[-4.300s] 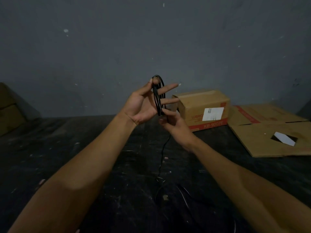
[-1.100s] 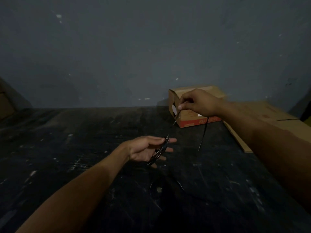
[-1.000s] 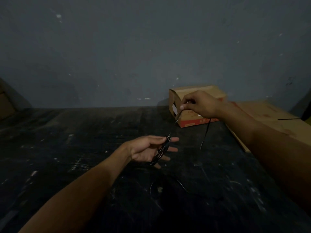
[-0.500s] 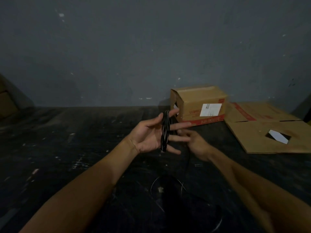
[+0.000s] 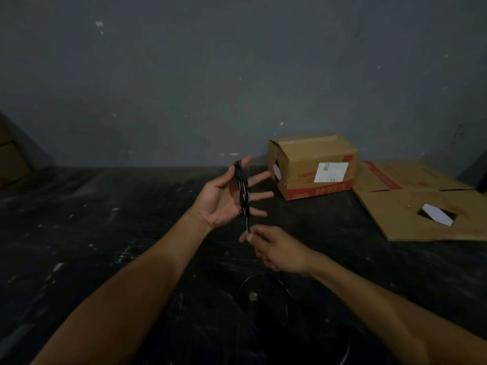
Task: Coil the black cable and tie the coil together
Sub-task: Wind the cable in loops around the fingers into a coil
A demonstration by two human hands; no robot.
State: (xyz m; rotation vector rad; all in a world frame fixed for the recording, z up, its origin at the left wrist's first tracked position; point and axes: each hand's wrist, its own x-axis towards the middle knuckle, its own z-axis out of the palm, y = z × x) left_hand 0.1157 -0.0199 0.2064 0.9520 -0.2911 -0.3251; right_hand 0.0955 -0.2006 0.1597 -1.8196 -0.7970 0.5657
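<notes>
Several loops of thin black cable ring the left hand's spread fingers; right hand pinches the slack, much left uncoiled, untied.

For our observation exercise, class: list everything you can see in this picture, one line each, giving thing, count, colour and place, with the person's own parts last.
black cable coil: one, black with pale glints, wound round the fingers of the raised left hand.
loose black cable: one run, black, trailing from the coil through the right hand down to the dark floor.
closed brown cardboard box: one, brown with a red band and a white label, against the wall, right of centre.
flattened brown cardboard sheet: one, brown, lying right of the box.
dark floor: one, black, scuffed.
grey wall: one, grey, behind.
left hand: one, palm open, fingers spread.
right hand: one, below the coil, pinching the cable.
</notes>
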